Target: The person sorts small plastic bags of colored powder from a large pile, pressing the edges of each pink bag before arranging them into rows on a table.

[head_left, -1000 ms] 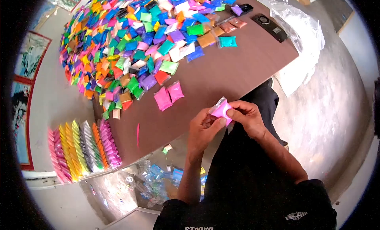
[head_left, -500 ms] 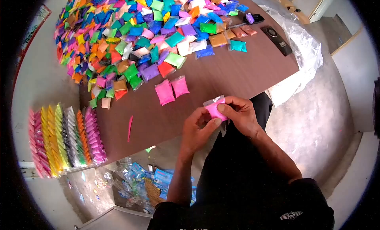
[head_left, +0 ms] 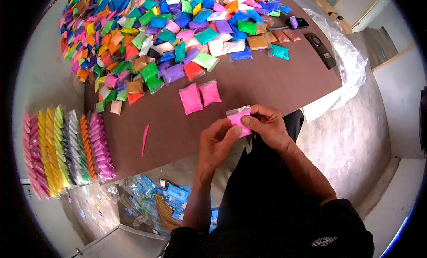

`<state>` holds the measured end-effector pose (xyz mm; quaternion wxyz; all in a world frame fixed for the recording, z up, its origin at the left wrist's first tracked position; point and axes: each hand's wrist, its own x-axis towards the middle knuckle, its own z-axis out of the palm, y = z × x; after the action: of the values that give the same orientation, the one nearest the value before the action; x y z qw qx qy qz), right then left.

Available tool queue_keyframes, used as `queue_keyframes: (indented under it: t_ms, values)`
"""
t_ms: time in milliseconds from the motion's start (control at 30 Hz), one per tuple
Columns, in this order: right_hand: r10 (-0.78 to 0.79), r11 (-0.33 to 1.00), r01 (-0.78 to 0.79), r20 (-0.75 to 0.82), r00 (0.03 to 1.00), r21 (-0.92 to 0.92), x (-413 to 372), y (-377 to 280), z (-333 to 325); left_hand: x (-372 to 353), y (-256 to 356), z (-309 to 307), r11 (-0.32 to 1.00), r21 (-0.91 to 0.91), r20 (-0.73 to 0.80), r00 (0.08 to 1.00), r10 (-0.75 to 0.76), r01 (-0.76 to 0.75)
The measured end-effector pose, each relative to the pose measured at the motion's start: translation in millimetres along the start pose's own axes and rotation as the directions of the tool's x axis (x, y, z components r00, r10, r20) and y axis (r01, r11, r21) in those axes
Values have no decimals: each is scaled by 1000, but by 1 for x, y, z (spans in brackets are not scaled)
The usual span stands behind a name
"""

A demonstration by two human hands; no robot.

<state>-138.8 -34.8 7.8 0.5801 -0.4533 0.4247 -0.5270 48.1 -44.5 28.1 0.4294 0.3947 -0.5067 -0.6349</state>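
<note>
Between my two hands, just off the table's front edge, is a small clear packet of pink stuff [head_left: 238,119], its clear end pointing up and away from me. My left hand [head_left: 218,141] pinches its left lower side with thumb and fingers. On its right side my right hand [head_left: 267,125] grips it, thumb pressed on the front. Two similar pink packets, one at left [head_left: 191,99] and one at right [head_left: 209,92], lie side by side on the brown table [head_left: 178,136] beyond my hands. A pink plastic knife-like tool [head_left: 145,140] lies to their left.
A big heap of coloured packets [head_left: 155,31] covers the table's far left. Long clear sleeves of twisted coloured packets [head_left: 66,147] lie at the left edge. A black device [head_left: 320,50] rests at right, near clear plastic sheeting [head_left: 351,58]. Plastic wrappers [head_left: 178,194] and a broom head [head_left: 167,214] are on the floor.
Both hands still hold the pink packet, and my fingers have shifted slightly on it. The camera view has tilted a little, moving the table's contents in the picture.
</note>
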Motion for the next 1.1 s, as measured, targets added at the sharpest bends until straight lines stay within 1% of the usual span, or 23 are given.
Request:
queue_keyframes:
  t_ms: [133, 200, 333, 400, 433, 500, 633, 700, 833, 933, 1000, 1033, 1100]
  values:
    - [34, 999, -34, 6, 999, 20, 5, -3, 4, 3, -8, -11, 999, 44, 11, 1000, 9, -9]
    - [47, 999, -47, 22, 999, 16, 6, -3, 4, 2, -13, -16, 992, 126, 17, 1000, 20, -22]
    - [60, 998, -59, 38, 997, -16, 8, -1, -1, 4, -9, -10, 996, 85, -3, 999, 40, -40]
    - [16, 999, -17, 28, 999, 29, 8, 8, -4, 7, -4, -3, 1000, 18, -52, 999, 9, -8]
    - [15, 999, -16, 29, 999, 32, 7, 8, -3, 8, -1, -4, 1000, 21, -53, 999, 9, -8]
    - [5, 999, -7, 38, 999, 37, 6, 6, -3, 9, 3, -9, 994, 90, 12, 998, -61, 60]
    - [-5, 999, 4, 21, 1000, 45, 6, 1, 0, 9, -7, -12, 995, 80, 36, 997, -66, 63]
    - [56, 997, -54, 47, 997, -47, 8, -3, -3, 9, -13, -12, 996, 93, -4, 1000, 7, -6]
    - [97, 993, -92, 72, 993, -70, 10, -5, -4, 8, -15, -12, 991, 135, -13, 1000, 14, -12]
    - [65, 998, -64, 29, 998, -29, 8, 5, -6, 10, -4, 3, 986, 164, -45, 999, 7, 0]
    - [23, 998, -20, -58, 998, 53, 8, 7, -3, 11, -1, 10, 989, 147, -54, 998, 16, -8]
    - [16, 998, -13, -60, 998, 55, 8, 9, -4, 12, -2, 9, 988, 152, -50, 999, 21, -13]
    - [-5, 997, 10, -69, 998, 73, 7, 12, -5, 14, -10, 2, 974, 214, -24, 997, -72, 75]
